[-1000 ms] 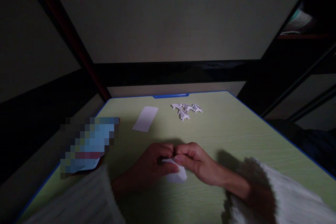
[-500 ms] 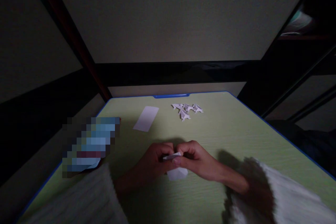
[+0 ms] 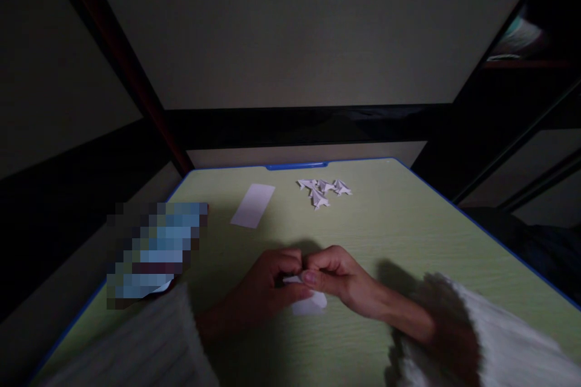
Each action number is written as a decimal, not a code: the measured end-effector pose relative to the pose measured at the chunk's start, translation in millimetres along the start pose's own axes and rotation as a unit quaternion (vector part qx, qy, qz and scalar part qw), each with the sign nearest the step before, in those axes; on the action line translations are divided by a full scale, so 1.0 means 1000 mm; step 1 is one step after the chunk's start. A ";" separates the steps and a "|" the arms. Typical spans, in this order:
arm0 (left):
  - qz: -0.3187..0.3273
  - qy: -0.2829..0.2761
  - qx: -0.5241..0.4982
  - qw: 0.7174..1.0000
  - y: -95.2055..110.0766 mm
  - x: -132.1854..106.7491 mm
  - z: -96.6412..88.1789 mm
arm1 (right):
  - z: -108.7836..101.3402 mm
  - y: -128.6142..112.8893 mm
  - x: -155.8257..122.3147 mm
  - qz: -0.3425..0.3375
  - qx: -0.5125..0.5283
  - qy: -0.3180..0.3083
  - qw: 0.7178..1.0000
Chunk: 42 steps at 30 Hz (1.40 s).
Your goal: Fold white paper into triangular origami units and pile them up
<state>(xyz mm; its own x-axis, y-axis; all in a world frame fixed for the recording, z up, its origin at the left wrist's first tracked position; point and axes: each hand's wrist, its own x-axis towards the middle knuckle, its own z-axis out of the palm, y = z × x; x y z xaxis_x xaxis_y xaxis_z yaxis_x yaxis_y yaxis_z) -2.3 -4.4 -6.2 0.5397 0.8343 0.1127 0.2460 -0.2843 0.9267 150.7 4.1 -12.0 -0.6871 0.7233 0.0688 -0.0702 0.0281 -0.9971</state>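
Note:
A small piece of folded white paper (image 3: 309, 304) is held low over the front middle of the table. My left hand (image 3: 271, 280) grips it from the left, the thumb lying along its near side. From the right, my right hand (image 3: 340, 279) pinches its upper edge between thumb and curled fingers. The hands meet at the knuckles and cover much of the paper, so its full shape is hidden. Beyond them lie several folded white paper frogs (image 3: 319, 198), grouped close together.
A flat white paper strip (image 3: 253, 205) lies left of the frogs. At the table's left edge is a pixelated bluish object (image 3: 158, 254). The pale green table (image 3: 385, 224) has a blue rim and a blue handle (image 3: 296, 165) at the far side, near a panel.
My right thumb has shifted slightly on the paper's upper edge. The raised paper point seen between the thumbs earlier is now pressed down and mostly covered.

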 end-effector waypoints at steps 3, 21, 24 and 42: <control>-0.013 0.055 -0.004 0.998 -0.001 0.001 0.001 | 0.000 -0.003 0.000 -0.012 -0.053 0.033 0.998; -0.117 0.136 -0.143 0.973 -0.006 0.003 -0.001 | -0.002 -0.006 0.006 -0.041 -0.021 0.183 0.982; -0.115 0.129 -0.169 0.970 -0.001 0.004 -0.002 | -0.002 -0.006 0.006 -0.047 -0.041 0.157 0.986; -0.168 0.163 -0.118 0.965 -0.003 0.007 0.002 | -0.005 0.001 0.012 -0.079 0.075 0.221 0.969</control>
<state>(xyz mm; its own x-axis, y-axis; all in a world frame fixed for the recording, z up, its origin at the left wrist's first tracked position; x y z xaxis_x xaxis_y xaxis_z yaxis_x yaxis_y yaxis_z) 2.1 1.1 -8.7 0.1698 0.9758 -0.1380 0.1523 0.1124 0.9819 146.0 15.7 -12.7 -0.2847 0.9440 0.1669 -0.2767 0.0857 -0.9571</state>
